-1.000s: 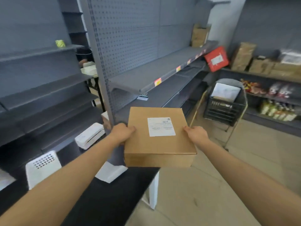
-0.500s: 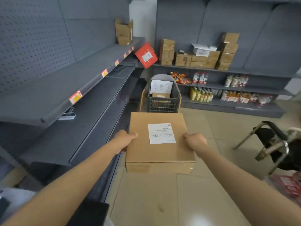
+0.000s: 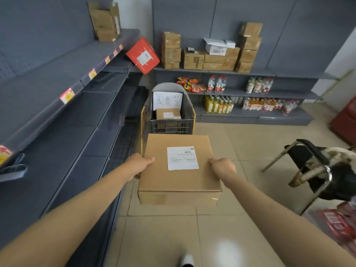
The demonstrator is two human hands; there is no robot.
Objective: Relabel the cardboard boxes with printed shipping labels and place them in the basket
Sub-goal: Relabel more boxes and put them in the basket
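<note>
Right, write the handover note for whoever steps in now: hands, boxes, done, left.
Left hand: gripping the left side of the cardboard box.
Right hand: gripping its right side. The box is carried level, clear of the floor.
Label: a white shipping label is already stuck on the box top.
Basket: straight ahead on the floor, below a handwritten sign. One labelled box is already inside.
Done: this box is relabelled and picked up.
Left: walk to the basket and set the box in. No other boxes awaiting labels can be identified in view.

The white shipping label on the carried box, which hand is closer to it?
Right. The right hand grips the box edge just beside the label; the left hand holds the far edge.
</note>
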